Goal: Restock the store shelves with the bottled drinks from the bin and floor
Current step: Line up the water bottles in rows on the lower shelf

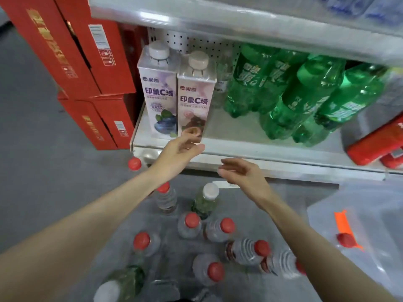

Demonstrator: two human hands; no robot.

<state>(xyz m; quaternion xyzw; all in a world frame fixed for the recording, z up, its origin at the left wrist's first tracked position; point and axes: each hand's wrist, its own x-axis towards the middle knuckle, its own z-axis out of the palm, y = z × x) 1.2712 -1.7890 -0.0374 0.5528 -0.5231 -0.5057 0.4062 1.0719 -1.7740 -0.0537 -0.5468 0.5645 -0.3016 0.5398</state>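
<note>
Bottled water (189, 225) with red caps is scattered over the grey floor (43, 171) beneath both arms. On the bottom shelf (239, 131) two square bottles (194, 101) stand at the left end, green bottles (301, 99) further right, with bare shelf in front. The left hand (178, 151) is spread at the right square bottle's base and the right hand (242, 171) hangs loose and empty before the shelf edge. A clear bin (370, 203) stands right — red boxes (72, 51) left.

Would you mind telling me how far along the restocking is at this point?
Done: a purple bottle and a pink bottle stand on the shelf beside green soda bottles. In hand: nothing; the left hand is open by the pink bottle's base, the right hand open before the shelf edge. Left: many red-capped water bottles and white-capped bottles on the floor, plus a red-capped bottle in the bin.
</note>
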